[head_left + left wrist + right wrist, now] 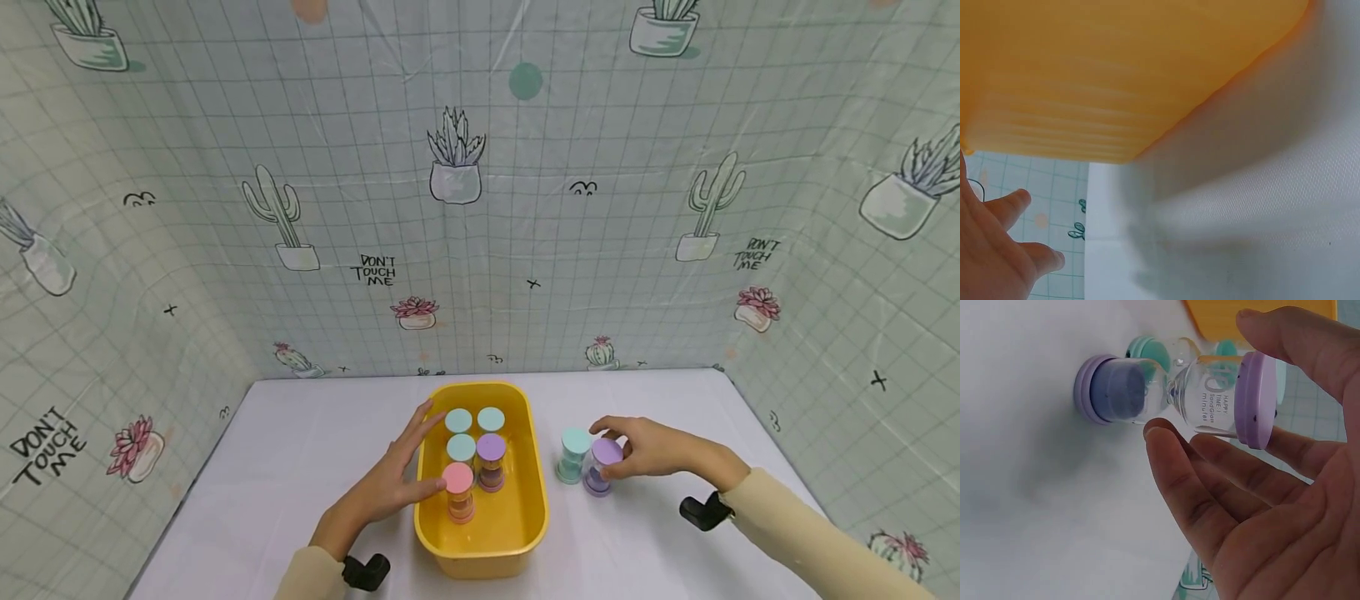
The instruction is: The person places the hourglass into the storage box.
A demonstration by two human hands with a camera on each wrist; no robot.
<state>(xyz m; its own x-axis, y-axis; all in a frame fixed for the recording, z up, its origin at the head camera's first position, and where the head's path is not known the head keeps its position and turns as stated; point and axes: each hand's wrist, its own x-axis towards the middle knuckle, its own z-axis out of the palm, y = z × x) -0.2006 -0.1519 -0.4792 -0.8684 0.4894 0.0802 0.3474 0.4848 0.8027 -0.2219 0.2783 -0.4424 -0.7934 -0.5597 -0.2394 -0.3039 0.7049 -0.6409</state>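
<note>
My right hand [648, 446] is around a purple-capped hourglass [1210, 394] standing upright on the table. In the right wrist view a gap shows between the thumb [1285, 334] and the purple cap, and the other fingers curve loosely along the opposite side. Just left of it stands a mint-capped hourglass [575, 454]. My left hand [382, 487] spreads over the left rim of a yellow bin [536, 517], its thumb tip right at a pink-capped hourglass [459, 492] inside. The left wrist view shows its fingers extended beside the bin wall.
Inside the bin, several more hourglasses stand upright: mint-capped ones [460, 448] toward the back and left, and a purple-capped one [491, 458] at right. A white cloth [322, 433] covers the table. Cactus-print curtains [495, 250] hang behind and at both sides.
</note>
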